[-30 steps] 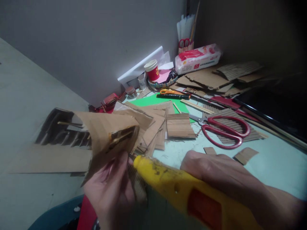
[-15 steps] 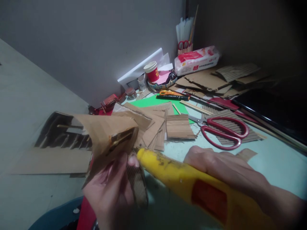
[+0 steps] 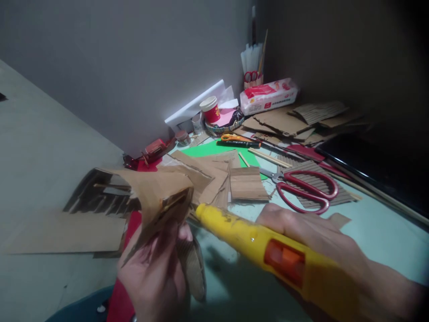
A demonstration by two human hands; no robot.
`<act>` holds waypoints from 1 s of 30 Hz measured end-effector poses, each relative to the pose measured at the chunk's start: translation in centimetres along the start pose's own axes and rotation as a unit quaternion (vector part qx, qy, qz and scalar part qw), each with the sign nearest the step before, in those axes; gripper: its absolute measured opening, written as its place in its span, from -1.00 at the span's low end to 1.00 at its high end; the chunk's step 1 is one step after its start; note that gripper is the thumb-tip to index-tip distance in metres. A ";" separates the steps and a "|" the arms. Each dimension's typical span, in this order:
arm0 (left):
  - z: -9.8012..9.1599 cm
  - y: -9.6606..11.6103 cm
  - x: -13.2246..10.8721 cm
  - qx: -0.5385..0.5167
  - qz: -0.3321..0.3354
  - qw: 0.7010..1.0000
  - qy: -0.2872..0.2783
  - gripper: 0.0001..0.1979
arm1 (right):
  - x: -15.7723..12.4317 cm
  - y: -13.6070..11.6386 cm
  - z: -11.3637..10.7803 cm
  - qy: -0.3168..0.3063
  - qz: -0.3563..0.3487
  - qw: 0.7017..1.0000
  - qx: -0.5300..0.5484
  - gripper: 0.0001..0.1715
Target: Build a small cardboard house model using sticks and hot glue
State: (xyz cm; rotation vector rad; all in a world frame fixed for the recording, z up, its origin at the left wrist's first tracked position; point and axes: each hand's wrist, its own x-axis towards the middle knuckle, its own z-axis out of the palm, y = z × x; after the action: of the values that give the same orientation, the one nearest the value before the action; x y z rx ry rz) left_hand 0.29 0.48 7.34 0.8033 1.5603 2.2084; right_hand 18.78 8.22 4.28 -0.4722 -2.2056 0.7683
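Note:
My left hand [image 3: 157, 273] grips a bent cardboard piece [image 3: 154, 183] from below, its fingers wrapped round the lower edge. A ribbed cardboard flap [image 3: 192, 268] hangs beside those fingers. From the right, my right hand [image 3: 311, 232] is closed round a yellow glue gun [image 3: 234, 228] with an orange-red window in its side. The gun's nozzle meets or nearly meets the right edge of the cardboard piece; whether they touch is hard to tell. Flat cardboard scraps [image 3: 214, 183] lie behind the nozzle.
Red-handled scissors [image 3: 306, 188] lie beyond my right hand, near thin sticks [image 3: 270, 157] and a green sheet [image 3: 211, 148]. Farther back stand a paper cup [image 3: 210, 109] and a tissue pack [image 3: 268, 96]. A dark flat object [image 3: 372, 165] is at the right, a bin [image 3: 80, 306] at lower left.
The view has shifted slightly, so the tabletop things appear lower. The cardboard piece sits a little farther right and the glue gun's window faces more into view. Both hands keep their hold.

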 end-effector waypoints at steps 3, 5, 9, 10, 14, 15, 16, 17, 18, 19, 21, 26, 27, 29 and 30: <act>-0.8 -0.7 -0.4 -0.003 0.006 1.000 -0.009 -0.85 | 0.3 -0.3 0.0 0.030 0.013 0.999 0.035 -0.89; -1.1 -1.1 -0.5 -0.011 0.006 1.000 -0.011 -0.90 | 0.2 -0.1 0.1 0.043 0.016 0.999 0.021 -0.86; -1.0 -1.3 -0.2 -0.031 -0.011 0.999 0.009 -0.83 | 0.3 0.3 0.0 0.073 0.038 0.996 0.039 -0.90; -0.9 -1.2 0.0 -0.034 -0.015 0.999 0.016 -0.79 | 0.5 0.4 -0.2 0.081 0.059 0.993 0.056 -0.94; -0.6 -0.9 0.4 -0.045 -0.053 0.997 0.033 -0.70 | 1.6 1.3 -1.5 0.080 0.230 0.945 0.220 -0.69; -0.6 -0.8 0.5 -0.048 -0.069 0.996 0.039 -0.69 | 1.9 1.8 -1.8 0.075 0.269 0.923 0.265 -0.63; -0.8 -0.7 0.6 -0.051 -0.086 0.994 0.044 -0.69 | 2.1 2.2 -2.0 0.074 0.295 0.906 0.294 -0.59; -0.9 -0.6 0.7 -0.055 -0.104 0.992 0.049 -0.69 | 2.4 2.8 -2.1 0.064 0.314 0.900 0.296 -0.56; -1.1 -0.5 0.8 -0.059 -0.121 0.990 0.052 -0.69 | 2.5 3.3 -2.2 0.053 0.322 0.901 0.286 -0.53; -1.2 -0.4 1.0 -0.067 -0.134 0.987 0.055 -0.68 | 2.6 3.7 -2.3 0.032 0.328 0.905 0.268 -0.49; -1.5 -0.2 1.3 -0.086 -0.154 0.982 0.062 -0.65 | 2.6 4.5 -2.2 -0.015 0.333 0.918 0.212 -0.40; -1.6 0.7 1.4 -0.104 -0.193 0.974 0.059 -0.59 | 1.4 5.4 -1.4 -0.052 0.344 0.935 -0.073 -0.37; -1.7 0.8 1.3 -0.104 -0.199 0.973 0.048 -0.60 | 1.1 5.4 -1.1 -0.060 0.338 0.931 -0.127 -0.39; -1.7 1.1 1.1 -0.100 -0.210 0.973 0.012 -0.64 | 0.7 5.4 -0.4 -0.091 0.320 0.919 -0.213 -0.41; -1.8 1.2 1.0 -0.096 -0.214 0.972 -0.009 -0.65 | 0.6 5.4 -0.1 -0.106 0.310 0.912 -0.249 -0.40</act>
State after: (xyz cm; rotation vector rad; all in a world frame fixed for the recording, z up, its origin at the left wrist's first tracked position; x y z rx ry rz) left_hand -1.48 -0.74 8.32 0.3833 1.3336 1.9832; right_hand 18.93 12.64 1.11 -1.4556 -2.4724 0.5687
